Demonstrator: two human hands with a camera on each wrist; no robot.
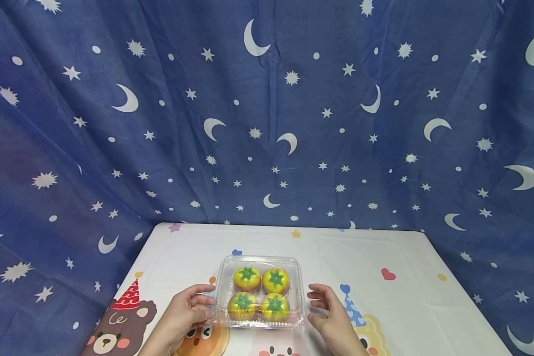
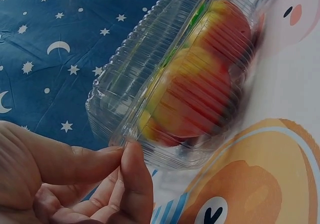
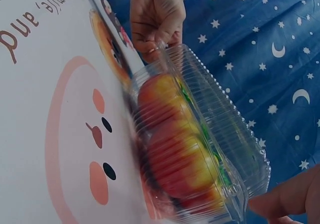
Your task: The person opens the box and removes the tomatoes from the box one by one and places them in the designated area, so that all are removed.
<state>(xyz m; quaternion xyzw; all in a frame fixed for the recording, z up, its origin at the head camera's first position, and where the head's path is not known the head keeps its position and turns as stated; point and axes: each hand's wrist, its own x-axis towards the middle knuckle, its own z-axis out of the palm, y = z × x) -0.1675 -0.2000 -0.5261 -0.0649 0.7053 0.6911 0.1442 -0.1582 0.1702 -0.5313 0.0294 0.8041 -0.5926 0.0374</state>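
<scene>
A clear plastic clamshell box (image 1: 259,261) sits on the table in front of me, its lid down over the fruit. Inside are several yellow-and-red round fruits (image 1: 275,281) with green star-shaped leaf tops, arranged in two rows; the left wrist view shows their red sides (image 2: 197,91) through the ribbed wall. My left hand (image 1: 188,311) pinches the rim at the box's near left corner between thumb and forefinger. On the opposite side, my right hand (image 1: 331,319) has its fingers loosely bent beside the right edge. Its thumb tip (image 3: 265,201) is at the near right corner, contact unclear.
A white tablecloth (image 1: 338,247) with cartoon animals, hearts and stars covers the table. Behind it and at both sides hangs a dark blue curtain (image 1: 231,168) printed with moons and stars.
</scene>
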